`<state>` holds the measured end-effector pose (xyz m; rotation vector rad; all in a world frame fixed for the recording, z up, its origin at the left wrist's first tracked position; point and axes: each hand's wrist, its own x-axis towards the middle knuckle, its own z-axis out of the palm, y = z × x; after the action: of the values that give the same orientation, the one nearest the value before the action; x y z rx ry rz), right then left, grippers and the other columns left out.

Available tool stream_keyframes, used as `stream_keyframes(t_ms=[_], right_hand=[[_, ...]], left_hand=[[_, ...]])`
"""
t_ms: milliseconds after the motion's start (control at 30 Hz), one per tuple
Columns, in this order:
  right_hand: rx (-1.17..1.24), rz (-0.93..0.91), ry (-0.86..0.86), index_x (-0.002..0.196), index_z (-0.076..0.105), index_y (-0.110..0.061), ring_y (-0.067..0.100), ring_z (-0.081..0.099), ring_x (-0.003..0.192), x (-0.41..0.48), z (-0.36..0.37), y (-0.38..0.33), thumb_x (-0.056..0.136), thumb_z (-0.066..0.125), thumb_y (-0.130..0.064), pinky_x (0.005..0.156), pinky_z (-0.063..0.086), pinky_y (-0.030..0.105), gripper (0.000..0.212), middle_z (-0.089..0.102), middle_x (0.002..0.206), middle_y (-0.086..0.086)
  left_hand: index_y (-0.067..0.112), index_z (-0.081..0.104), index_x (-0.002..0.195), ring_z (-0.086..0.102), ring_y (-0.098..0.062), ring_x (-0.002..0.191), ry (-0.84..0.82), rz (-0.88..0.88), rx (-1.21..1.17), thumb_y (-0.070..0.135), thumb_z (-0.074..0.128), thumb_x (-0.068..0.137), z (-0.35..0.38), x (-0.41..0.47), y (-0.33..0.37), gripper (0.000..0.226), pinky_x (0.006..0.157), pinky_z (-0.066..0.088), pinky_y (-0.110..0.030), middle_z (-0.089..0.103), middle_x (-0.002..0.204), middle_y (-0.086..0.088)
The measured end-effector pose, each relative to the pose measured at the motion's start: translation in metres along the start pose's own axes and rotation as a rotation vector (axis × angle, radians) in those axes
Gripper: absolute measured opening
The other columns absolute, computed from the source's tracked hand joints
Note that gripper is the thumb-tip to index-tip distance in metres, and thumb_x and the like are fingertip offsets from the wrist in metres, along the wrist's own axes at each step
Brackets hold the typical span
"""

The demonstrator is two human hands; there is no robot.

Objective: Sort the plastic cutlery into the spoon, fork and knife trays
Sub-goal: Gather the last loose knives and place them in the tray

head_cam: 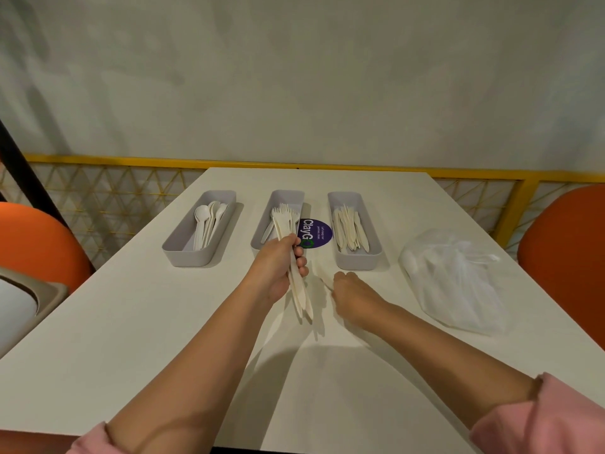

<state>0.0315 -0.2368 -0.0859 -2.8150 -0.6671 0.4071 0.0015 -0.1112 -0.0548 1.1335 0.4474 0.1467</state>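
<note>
Matt cream plastic forks [288, 237] fill the left hand [278, 267] above a smooth matt white table [163, 322], beside matt grey plastic trays [196, 253] and a thin, crinkled translucent plastic bag [458, 283].

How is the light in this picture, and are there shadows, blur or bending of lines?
Head view: dim, warm light; soft shadows fall under both arms and the fork bundle in the left hand; the table edges splay from wide-angle distortion; the plastic bag looks hazy; the right hand is slightly soft.
</note>
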Motion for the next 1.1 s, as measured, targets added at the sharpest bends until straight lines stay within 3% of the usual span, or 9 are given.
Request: stream_keyframes(t_ms=[133,300,400,533,667,767,867,1000,1100], right_hand=[[0.478,-0.061,0.127,0.102,0.049,-0.004,0.02,0.048,0.084,0.001,-0.023,-0.005,0.1,0.034,-0.014,0.067,0.04,0.028,0.018,0.052,0.092,0.007],[1.042,0.016,0.082,0.117,0.052,-0.007,0.017,0.056,0.075,0.007,-0.046,-0.02,0.1,0.032,-0.02,0.069,0.05,0.034,0.029,0.058,0.09,0.004],[1.056,-0.015,0.059,0.117,0.05,-0.015,0.021,0.059,0.076,0.008,-0.055,-0.022,0.101,0.03,-0.023,0.062,0.05,0.032,0.027,0.058,0.087,0.003],[1.002,-0.028,0.075,0.115,0.044,-0.015,0.019,0.059,0.061,0.018,-0.056,-0.015,0.101,0.029,-0.033,0.066,0.049,0.031,0.027,0.062,0.077,0.009],[1.069,-0.098,0.008,0.108,0.051,-0.02,0.015,0.05,0.052,0.027,-0.065,-0.007,0.102,0.03,-0.027,0.056,0.047,0.027,0.023,0.057,0.071,0.012],[1.153,-0.082,-0.077,0.094,0.056,-0.015,0.016,0.047,0.049,0.038,-0.077,0.002,0.101,0.035,-0.023,0.045,0.043,0.025,0.024,0.053,0.064,0.007],[1.097,0.055,0.02,0.105,0.056,-0.007,0.018,0.05,0.054,0.058,-0.091,0.011,0.1,0.039,-0.024,0.049,0.044,0.029,0.024,0.054,0.067,0.008],[1.031,0.136,0.129,0.129,0.043,-0.001,0.021,0.051,0.056,0.093,-0.103,0.024,0.099,0.038,-0.012,0.047,0.046,0.028,0.033,0.051,0.073,0.013],[0.897,0.203,0.126,0.115,0.05,0.001,0.02,0.048,0.053,0.109,-0.102,0.029,0.097,0.036,-0.003,0.039,0.044,0.023,0.023,0.05,0.069,0.016]], left_hand=[[0.01,0.045,0.074,0.038,-0.014,0.053,0.013,0.03,0.007,0.014,0.036,0.1,0.006,0.003,-0.001,0.027,0.054,0.041,-0.026,0.04,0.062,-0.003],[0.011,0.049,0.073,0.049,-0.017,0.063,-0.028,0.076,0.033,0.019,0.036,0.1,0.024,0.005,-0.004,0.031,0.063,0.046,-0.034,0.051,0.069,-0.006],[0.017,0.053,0.085,0.055,-0.015,0.063,-0.03,0.064,0.108,0.028,0.033,0.101,0.036,0.006,-0.001,0.029,0.056,0.049,-0.031,0.058,0.074,-0.003],[0.013,0.053,0.12,0.047,-0.014,0.051,-0.02,0.074,0.28,0.037,0.03,0.101,0.046,0.02,0.002,0.039,0.035,0.031,-0.018,0.056,0.073,-0.004],[0.01,0.053,0.118,0.046,-0.015,0.046,-0.047,0.065,0.303,0.034,0.029,0.102,0.056,0.034,0.009,0.037,0.035,0.031,-0.017,0.055,0.073,-0.006],[0.015,0.057,0.107,0.058,-0.019,0.071,-0.061,0.039,0.35,0.039,0.027,0.101,0.062,0.048,0.014,0.039,0.066,0.05,-0.028,0.061,0.086,-0.008],[0.014,0.055,0.121,0.054,-0.027,0.115,-0.046,0.061,0.503,0.043,0.027,0.1,0.061,0.064,0.012,0.045,0.104,0.041,-0.039,0.059,0.122,-0.012],[0.01,0.044,0.136,0.052,-0.023,0.114,-0.056,0.126,0.721,0.024,0.045,0.096,0.059,0.076,0.003,0.042,0.088,0.043,-0.028,0.044,0.138,-0.01],[0.011,0.041,0.138,0.049,-0.026,0.118,-0.095,0.115,0.869,0.015,0.054,0.091,0.059,0.083,-0.005,0.049,0.097,0.041,-0.029,0.039,0.141,-0.01]])
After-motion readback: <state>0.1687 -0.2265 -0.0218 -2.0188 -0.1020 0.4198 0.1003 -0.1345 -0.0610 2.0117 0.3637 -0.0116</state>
